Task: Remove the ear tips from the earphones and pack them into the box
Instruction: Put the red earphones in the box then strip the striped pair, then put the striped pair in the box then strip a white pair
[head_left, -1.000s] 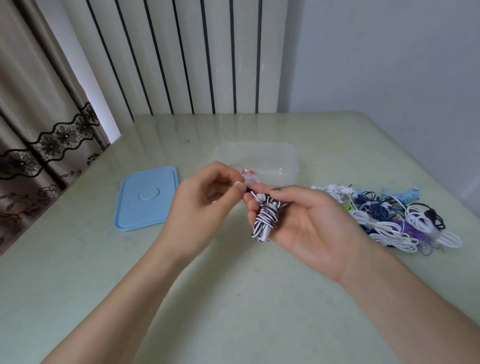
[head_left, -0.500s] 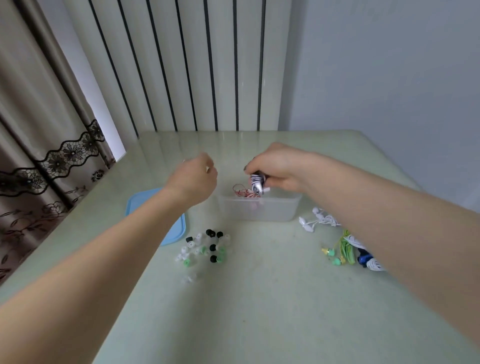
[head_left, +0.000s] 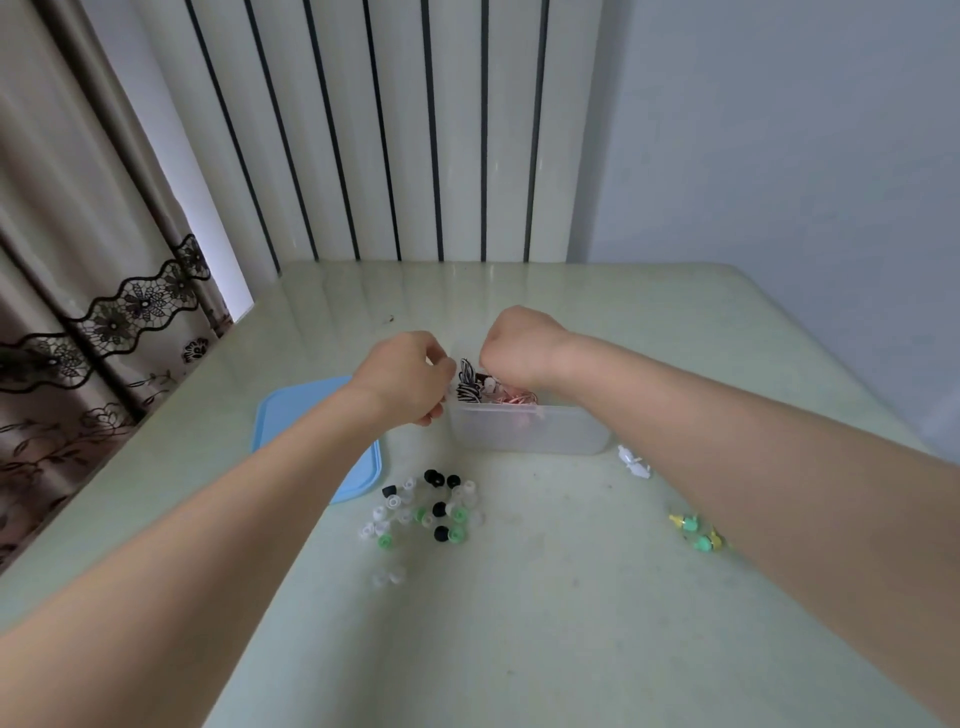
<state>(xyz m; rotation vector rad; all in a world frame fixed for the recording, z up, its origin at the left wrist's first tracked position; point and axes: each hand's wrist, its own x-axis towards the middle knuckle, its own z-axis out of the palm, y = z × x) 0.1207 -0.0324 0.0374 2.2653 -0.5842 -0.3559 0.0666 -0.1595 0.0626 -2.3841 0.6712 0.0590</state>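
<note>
striped earphones (head_left: 467, 387) in clear box (head_left: 524, 428), loose ear tips (head_left: 423, 512)

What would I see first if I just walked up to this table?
First, two bare arms reaching across the table, the left hand and right hand meeting over the clear plastic box, where a black-and-white striped earphone bundle pokes up. Nearer you lies a scatter of little black, white and green ear tips, with the blue lid flat to the left of the box.
</note>
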